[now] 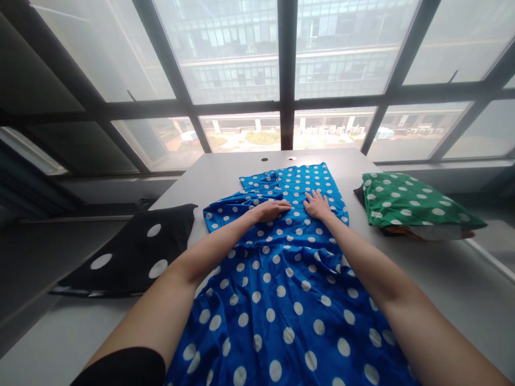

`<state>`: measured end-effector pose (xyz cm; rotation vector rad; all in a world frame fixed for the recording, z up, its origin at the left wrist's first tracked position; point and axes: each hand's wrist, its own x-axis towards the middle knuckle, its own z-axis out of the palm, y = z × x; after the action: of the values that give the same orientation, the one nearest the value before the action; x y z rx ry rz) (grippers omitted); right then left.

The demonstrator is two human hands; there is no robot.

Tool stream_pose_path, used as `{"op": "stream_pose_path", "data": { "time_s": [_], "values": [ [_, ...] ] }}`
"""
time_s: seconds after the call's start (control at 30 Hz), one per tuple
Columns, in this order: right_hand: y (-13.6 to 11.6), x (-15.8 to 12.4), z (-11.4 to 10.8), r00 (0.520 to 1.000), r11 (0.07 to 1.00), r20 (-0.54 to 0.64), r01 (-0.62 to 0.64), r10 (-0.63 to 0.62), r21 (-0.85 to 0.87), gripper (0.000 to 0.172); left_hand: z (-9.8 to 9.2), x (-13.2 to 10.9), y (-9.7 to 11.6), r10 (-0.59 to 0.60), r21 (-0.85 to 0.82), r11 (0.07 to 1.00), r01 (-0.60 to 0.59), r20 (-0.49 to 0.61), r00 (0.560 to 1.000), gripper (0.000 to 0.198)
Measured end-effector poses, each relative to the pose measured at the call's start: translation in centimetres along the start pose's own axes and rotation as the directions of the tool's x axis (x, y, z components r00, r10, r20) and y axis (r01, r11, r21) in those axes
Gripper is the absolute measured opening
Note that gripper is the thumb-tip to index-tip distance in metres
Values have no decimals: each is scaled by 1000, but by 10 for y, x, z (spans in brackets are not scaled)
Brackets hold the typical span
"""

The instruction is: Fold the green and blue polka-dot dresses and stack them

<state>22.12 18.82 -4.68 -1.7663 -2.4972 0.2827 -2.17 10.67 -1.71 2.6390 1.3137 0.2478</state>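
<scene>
A blue garment with white polka dots (281, 289) lies spread along the grey table (434, 279), running from the near edge to the far end. My left hand (270, 209) lies flat on its upper part, fingers together and stretched out to the right. My right hand (317, 205) rests palm down just beside it, fingers spread on the cloth. Neither hand grips anything. The fabric bunches in folds to the left of my left hand.
A black garment with large white dots (132, 254) hangs over the table's left edge. A folded green polka-dot garment (406, 201) tops a small stack at the right. Two cable holes (277, 159) mark the far end. Large windows (257, 69) stand beyond.
</scene>
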Motion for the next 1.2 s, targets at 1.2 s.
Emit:
{"op": "stream_pose_path", "data": {
  "time_s": [1.2],
  "values": [
    [14,-113,21,988,988,-26,152,-153,-28,79,16,-117,11,-502,103,858,504,-42,864,61]
  ]
}}
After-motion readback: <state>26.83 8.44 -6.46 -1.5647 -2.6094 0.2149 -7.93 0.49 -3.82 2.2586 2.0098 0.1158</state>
